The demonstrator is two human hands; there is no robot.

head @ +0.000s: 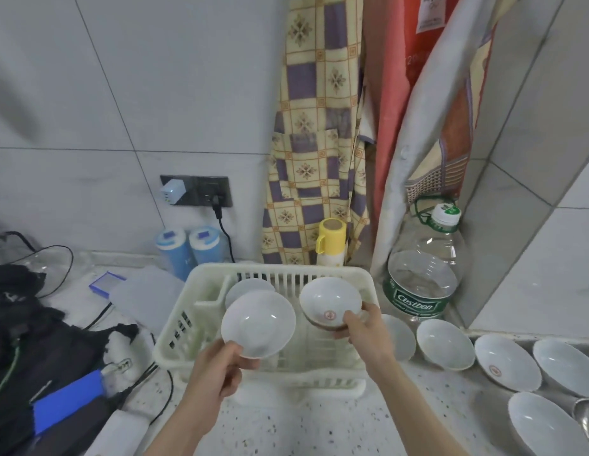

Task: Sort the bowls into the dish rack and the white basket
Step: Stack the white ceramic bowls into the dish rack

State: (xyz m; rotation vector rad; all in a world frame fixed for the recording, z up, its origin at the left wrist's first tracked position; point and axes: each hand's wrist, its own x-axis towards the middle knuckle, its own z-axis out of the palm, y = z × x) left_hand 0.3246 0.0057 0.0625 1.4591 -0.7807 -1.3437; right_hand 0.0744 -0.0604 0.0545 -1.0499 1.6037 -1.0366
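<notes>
Standing over a speckled worktop (319,422), a person is holding one bowl in each hand above a cream plastic dish rack (201,291). The left hand (217,370) is pinching the near rim of a plain white bowl (258,324), thumb on the inside and fingers (234,386) curled beneath, and the bowl is tilting so that its inside is facing the viewer. The right hand (365,327) is gripping a white bowl with a red emblem (329,302), thumb over the rim and fingers wrapping the brown foot underneath; this bowl is also tilting. Another white bowl (248,287) is standing on edge inside the rack, directly behind the bowl in the left hand.

To the right of the rack, five more white bowls are lying on the worktop: one (400,337) partly hidden behind the right wrist, a second (446,343) beside it, a third with a red emblem (507,362), a fourth (566,366) at the frame edge, and a fifth (546,426) nearer the viewer. A large clear water bottle (424,274) is standing behind them, and a yellow-capped flask (331,241) is standing behind the rack. Dark clothing and cables (40,340) are lying to the left.
</notes>
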